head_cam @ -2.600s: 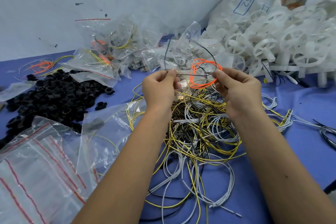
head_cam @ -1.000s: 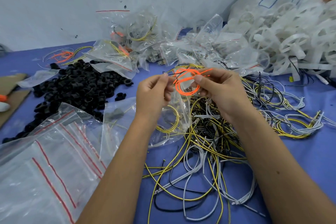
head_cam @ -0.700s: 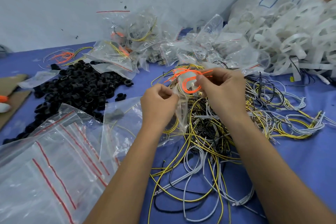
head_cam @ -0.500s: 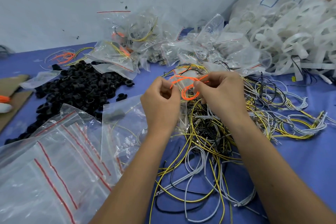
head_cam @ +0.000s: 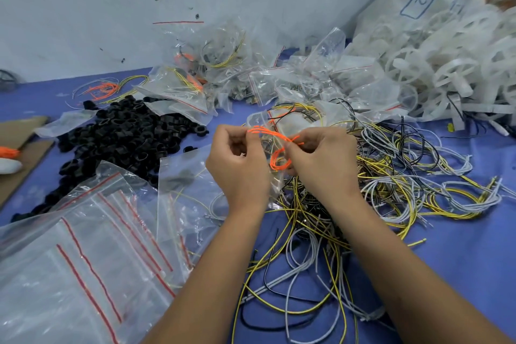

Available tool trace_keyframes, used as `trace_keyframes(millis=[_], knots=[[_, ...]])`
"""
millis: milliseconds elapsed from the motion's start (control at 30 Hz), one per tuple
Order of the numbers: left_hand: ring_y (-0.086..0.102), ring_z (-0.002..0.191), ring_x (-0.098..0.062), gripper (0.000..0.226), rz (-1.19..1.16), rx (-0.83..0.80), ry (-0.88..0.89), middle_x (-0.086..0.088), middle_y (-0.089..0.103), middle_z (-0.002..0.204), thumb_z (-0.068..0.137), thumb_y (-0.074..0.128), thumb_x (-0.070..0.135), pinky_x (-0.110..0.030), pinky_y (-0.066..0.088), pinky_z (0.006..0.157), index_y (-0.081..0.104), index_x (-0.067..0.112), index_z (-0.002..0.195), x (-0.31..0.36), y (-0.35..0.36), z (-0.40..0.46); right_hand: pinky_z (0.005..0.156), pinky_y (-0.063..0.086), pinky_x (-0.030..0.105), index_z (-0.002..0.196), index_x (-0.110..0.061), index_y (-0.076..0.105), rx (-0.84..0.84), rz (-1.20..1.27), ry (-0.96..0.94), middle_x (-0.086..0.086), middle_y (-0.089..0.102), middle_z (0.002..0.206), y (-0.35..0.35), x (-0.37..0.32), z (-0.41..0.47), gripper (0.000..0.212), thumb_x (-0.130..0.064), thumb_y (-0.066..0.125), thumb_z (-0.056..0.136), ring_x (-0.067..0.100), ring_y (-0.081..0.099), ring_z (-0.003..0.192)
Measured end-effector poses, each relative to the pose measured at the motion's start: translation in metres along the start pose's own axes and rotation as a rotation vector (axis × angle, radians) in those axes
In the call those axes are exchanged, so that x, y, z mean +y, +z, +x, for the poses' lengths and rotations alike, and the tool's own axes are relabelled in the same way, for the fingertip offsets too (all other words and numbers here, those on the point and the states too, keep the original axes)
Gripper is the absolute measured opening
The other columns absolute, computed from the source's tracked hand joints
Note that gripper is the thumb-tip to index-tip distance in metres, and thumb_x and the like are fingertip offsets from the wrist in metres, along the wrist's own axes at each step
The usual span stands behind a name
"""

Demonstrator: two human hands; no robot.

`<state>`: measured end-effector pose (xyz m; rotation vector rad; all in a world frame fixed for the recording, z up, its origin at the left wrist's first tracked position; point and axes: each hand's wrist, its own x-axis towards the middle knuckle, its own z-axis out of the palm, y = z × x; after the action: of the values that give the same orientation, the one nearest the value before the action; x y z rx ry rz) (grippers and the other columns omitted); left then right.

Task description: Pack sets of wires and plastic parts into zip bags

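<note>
Orange wire, coiled small, sits between both hands above the tangle of loose wires on the desk. Left hand fingers pinch its upper strands; right hand fingers pinch the loop. A clear zip bag seems to be held behind it, though its mouth is hard to see. Best keep the coil tight and feed it in loop-first.
</note>
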<state>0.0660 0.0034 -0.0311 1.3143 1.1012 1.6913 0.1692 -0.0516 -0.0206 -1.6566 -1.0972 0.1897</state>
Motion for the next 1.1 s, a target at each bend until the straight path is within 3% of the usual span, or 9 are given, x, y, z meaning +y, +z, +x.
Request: trace_keyframes(millis=[167, 267, 333, 500, 600, 700, 800, 967, 1100], knots=[[0.062, 0.063, -0.016, 0.019, -0.012, 0.032, 0.111, 0.008, 0.063, 0.069, 0.091, 0.065, 0.016, -0.031, 0.052, 0.063, 0.056, 0.025, 0.078, 0.005, 0.0, -0.004, 0.066, 0.055, 0.04, 0.07, -0.01, 0.076, 0.001, -0.311, -0.103, 0.009, 0.069, 0.063, 0.001, -0.001, -0.003, 0.013, -0.013, 0.068, 0.08, 0.03, 0.066, 0.062], [0.059, 0.062, -0.011, 0.02, 0.031, 0.037, 0.194, 0.015, 0.06, 0.067, 0.091, 0.065, 0.014, -0.022, 0.046, 0.063, 0.055, 0.025, 0.078, 0.006, 0.0, -0.004, 0.068, 0.053, 0.039, 0.071, -0.009, 0.075, -0.019, -0.395, -0.142, 0.01, 0.068, 0.065, 0.0, -0.004, -0.002, 0.015, -0.014, 0.066, 0.083, 0.031, 0.063, 0.066], [0.058, 0.063, -0.011, 0.018, 0.1, -0.006, 0.281, 0.014, 0.059, 0.067, 0.091, 0.066, 0.011, -0.025, 0.046, 0.062, 0.055, 0.019, 0.079, 0.005, -0.002, -0.004, 0.065, 0.051, 0.041, 0.07, -0.008, 0.074, -0.043, -0.398, -0.21, 0.012, 0.066, 0.062, -0.001, -0.005, -0.002, 0.015, -0.012, 0.067, 0.083, 0.032, 0.06, 0.062], [0.054, 0.064, -0.017, 0.016, 0.334, -0.138, 0.469, 0.005, 0.059, 0.072, 0.091, 0.069, 0.009, -0.036, 0.044, 0.063, 0.057, 0.012, 0.08, 0.002, -0.004, -0.005, 0.06, 0.047, 0.044, 0.068, -0.008, 0.074, -0.115, -0.319, -0.328, 0.011, 0.062, 0.056, -0.001, -0.01, -0.002, 0.017, -0.012, 0.071, 0.084, 0.033, 0.054, 0.056], [0.054, 0.066, -0.019, 0.014, 0.301, -0.164, 0.517, 0.004, 0.059, 0.072, 0.09, 0.069, 0.008, -0.04, 0.046, 0.062, 0.059, 0.011, 0.081, 0.004, -0.004, -0.005, 0.06, 0.051, 0.044, 0.071, -0.008, 0.074, -0.163, -0.098, -0.19, 0.01, 0.066, 0.059, -0.003, -0.009, 0.0, 0.02, -0.014, 0.07, 0.089, 0.033, 0.061, 0.06], [0.056, 0.066, -0.021, 0.01, 0.257, -0.222, 0.573, 0.002, 0.061, 0.072, 0.09, 0.068, 0.009, -0.043, 0.046, 0.059, 0.063, 0.009, 0.082, 0.006, -0.004, -0.01, 0.056, 0.053, 0.031, 0.075, -0.013, 0.078, -0.232, 0.225, 0.002, 0.005, 0.075, 0.069, -0.004, -0.012, 0.001, 0.023, -0.007, 0.066, 0.094, 0.013, 0.067, 0.063], [0.054, 0.063, -0.017, 0.01, 0.233, -0.228, 0.626, 0.002, 0.06, 0.07, 0.088, 0.069, 0.007, -0.036, 0.045, 0.057, 0.063, 0.008, 0.08, 0.01, -0.004, -0.013, 0.053, 0.05, 0.018, 0.071, -0.018, 0.077, -0.397, 0.443, 0.11, -0.001, 0.075, 0.067, -0.005, -0.012, 0.006, 0.041, 0.01, 0.057, 0.091, 0.006, 0.068, 0.061], [0.048, 0.061, -0.011, 0.012, 0.202, -0.177, 0.629, 0.005, 0.059, 0.067, 0.084, 0.072, 0.004, -0.022, 0.04, 0.057, 0.063, 0.007, 0.077, 0.013, -0.005, -0.015, 0.05, 0.048, 0.016, 0.058, -0.024, 0.076, -0.748, 0.464, 0.155, -0.008, 0.069, 0.06, 0.0, -0.018, 0.021, 0.062, 0.015, 0.043, 0.092, 0.002, 0.064, 0.055], [0.044, 0.062, -0.008, 0.01, 0.189, -0.101, 0.607, 0.007, 0.056, 0.07, 0.085, 0.07, 0.006, -0.017, 0.037, 0.061, 0.063, 0.007, 0.079, 0.013, -0.007, -0.009, 0.046, 0.041, 0.01, 0.046, -0.025, 0.068, -0.82, 0.439, 0.128, -0.012, 0.057, 0.047, 0.018, -0.032, 0.032, 0.05, 0.006, 0.046, 0.079, -0.004, 0.054, 0.046]])
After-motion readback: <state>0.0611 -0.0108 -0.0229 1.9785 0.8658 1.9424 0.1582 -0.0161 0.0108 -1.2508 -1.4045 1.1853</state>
